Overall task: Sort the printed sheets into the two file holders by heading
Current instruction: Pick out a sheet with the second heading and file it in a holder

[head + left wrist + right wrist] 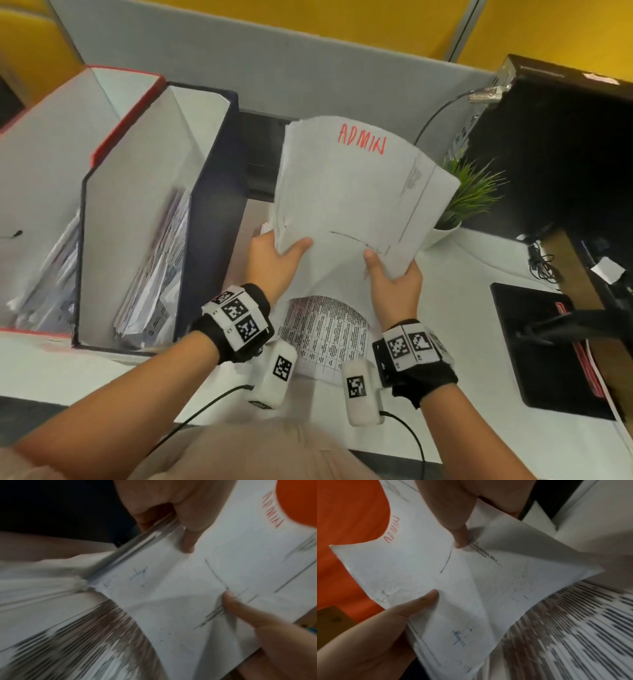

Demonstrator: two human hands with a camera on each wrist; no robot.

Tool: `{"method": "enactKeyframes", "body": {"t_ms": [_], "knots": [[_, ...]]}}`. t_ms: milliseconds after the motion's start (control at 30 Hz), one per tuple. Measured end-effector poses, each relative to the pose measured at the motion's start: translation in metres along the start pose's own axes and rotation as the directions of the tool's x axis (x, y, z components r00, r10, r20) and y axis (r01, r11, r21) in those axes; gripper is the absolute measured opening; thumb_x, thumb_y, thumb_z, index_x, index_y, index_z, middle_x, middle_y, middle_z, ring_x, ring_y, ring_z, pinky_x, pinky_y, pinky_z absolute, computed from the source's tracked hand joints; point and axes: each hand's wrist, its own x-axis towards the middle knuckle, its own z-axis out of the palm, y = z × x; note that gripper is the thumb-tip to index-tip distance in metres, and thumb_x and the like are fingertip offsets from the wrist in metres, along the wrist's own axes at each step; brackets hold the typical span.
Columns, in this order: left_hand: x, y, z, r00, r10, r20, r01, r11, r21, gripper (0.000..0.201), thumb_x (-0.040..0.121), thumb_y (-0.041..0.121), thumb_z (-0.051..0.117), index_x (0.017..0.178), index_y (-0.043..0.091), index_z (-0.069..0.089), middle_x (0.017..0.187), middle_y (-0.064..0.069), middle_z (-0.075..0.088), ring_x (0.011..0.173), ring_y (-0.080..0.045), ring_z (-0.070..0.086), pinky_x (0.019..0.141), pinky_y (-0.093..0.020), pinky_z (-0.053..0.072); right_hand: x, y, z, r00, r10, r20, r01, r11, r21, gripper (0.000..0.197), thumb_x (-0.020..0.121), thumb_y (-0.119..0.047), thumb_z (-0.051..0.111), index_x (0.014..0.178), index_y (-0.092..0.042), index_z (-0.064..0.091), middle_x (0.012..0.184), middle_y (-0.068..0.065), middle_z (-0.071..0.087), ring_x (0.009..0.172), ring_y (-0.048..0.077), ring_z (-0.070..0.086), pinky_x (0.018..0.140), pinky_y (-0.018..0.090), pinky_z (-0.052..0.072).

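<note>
- Left hand [274,260]: grips the near left edge of a stack of sheets [349,192], thumb pressed on the top face, fingers underneath out of sight.
- Right hand [394,284]: pinches the near right edge of the same stack, thumb on top, fingers beneath.
- The stack is held up off the desk [102,373], bowed and tilted toward the camera, over the middle of the desk. Its top sheet bears the red handwritten heading "ADMIN" near the far edge.
- The left wrist view shows several sheet edges fanned under the left thumb.
- A printed sheet [322,332] with a table of text lies flat on the desk below the hands, near the front edge.
- Dark blue file holder [212,192]: stands at the left side of the desk, holding papers, just left of the raised stack.
- Red file holder [130,113]: stands touching the blue one on its left, also holding papers.
- A potted plant [469,192] stands to the right, behind the stack.
</note>
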Motion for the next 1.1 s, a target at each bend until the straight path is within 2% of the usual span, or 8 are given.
{"method": "enactKeyframes", "body": {"t_ms": [100,300,433,500,633,733,833,1100], "knots": [[0.008,0.037,-0.021,0.997,0.075,0.018,-0.075,0.997,0.028,0.008,0.079,0.020,0.072,0.076,0.018,0.065,0.076,0.005,0.067,0.066,-0.005,0.062,0.054,-0.017,0.049,0.004,-0.018,0.005,0.995,-0.084,0.055,0.082,0.995,0.051,0.026,0.078,-0.010,0.073,0.097,-0.024,0.061,0.091,-0.015,0.065,0.079,-0.013,0.063,0.068,0.003,0.049],[0.021,0.096,-0.100,0.984,0.178,-0.034,-0.174,0.981,0.091,0.026,0.080,0.019,0.072,0.099,0.002,0.067,0.094,-0.009,0.069,0.079,-0.014,0.066,0.065,-0.019,0.054,-0.003,-0.016,0.005,0.922,-0.097,0.374,0.114,0.993,-0.023,0.053,0.060,-0.035,0.078,0.106,-0.036,0.051,0.104,-0.008,0.064,0.089,0.003,0.065,0.069,0.012,0.051],[0.031,0.101,-0.163,0.981,0.110,-0.162,-0.072,0.973,0.221,0.033,0.074,0.031,0.076,0.100,0.014,0.065,0.103,-0.008,0.069,0.092,-0.022,0.065,0.083,-0.040,0.054,-0.005,0.019,-0.011,0.941,0.044,0.335,0.032,0.975,-0.219,0.059,0.057,-0.040,0.077,0.109,-0.032,0.051,0.105,0.002,0.060,0.098,0.020,0.059,0.085,0.033,0.050],[0.035,0.098,-0.190,0.972,0.058,-0.228,0.018,0.948,0.318,0.041,0.068,0.038,0.079,0.101,0.020,0.063,0.100,-0.003,0.069,0.090,-0.020,0.065,0.080,-0.043,0.054,-0.006,0.037,-0.022,0.954,0.075,0.291,0.024,0.947,-0.321,0.057,0.060,-0.038,0.078,0.109,-0.030,0.051,0.105,0.000,0.059,0.101,0.019,0.056,0.088,0.034,0.046],[0.036,0.086,-0.221,0.957,0.021,-0.288,0.093,0.922,0.377,0.044,0.064,0.032,0.083,0.102,0.027,0.062,0.077,0.018,0.061,0.065,0.003,0.055,0.052,-0.016,0.041,-0.007,0.065,-0.042,0.974,0.069,0.216,0.067,0.822,-0.566,0.059,0.065,-0.029,0.082,0.116,-0.020,0.053,0.112,0.009,0.056,0.107,0.026,0.052,0.092,0.038,0.044],[0.041,0.067,-0.220,0.965,0.004,-0.263,0.138,0.843,0.520,0.044,0.066,0.025,0.083,0.103,0.014,0.063,0.090,-0.002,0.063,0.070,-0.016,0.057,0.048,-0.021,0.042,-0.011,0.077,-0.050,0.976,0.127,0.175,0.040,0.689,-0.723,0.070,0.065,-0.028,0.083,0.126,-0.014,0.051,0.120,0.018,0.054,0.114,0.033,0.049,0.100,0.042,0.039],[0.047,0.044,-0.202,0.981,-0.021,-0.192,0.140,0.758,0.637,0.049,0.067,0.017,0.082,0.107,-0.002,0.061,0.104,-0.019,0.063,0.093,-0.033,0.058,0.068,-0.030,0.042,-0.017,0.087,-0.051,0.963,0.217,0.163,-0.010,0.629,-0.777,0.082,0.066,-0.027,0.083,0.135,-0.010,0.044,0.129,0.022,0.047,0.122,0.034,0.043,0.107,0.042,0.035],[0.054,0.007,-0.161,0.964,-0.250,-0.096,0.218,0.524,0.823,0.043,0.075,0.011,0.076,0.111,-0.004,0.057,0.110,-0.022,0.062,0.103,-0.036,0.060,0.084,-0.037,0.050,-0.020,0.099,-0.051,0.950,0.287,0.120,-0.059,0.545,-0.836,0.095,0.065,-0.030,0.084,0.143,-0.012,0.032,0.135,0.020,0.035,0.123,0.035,0.041,0.104,0.042,0.036]]}}
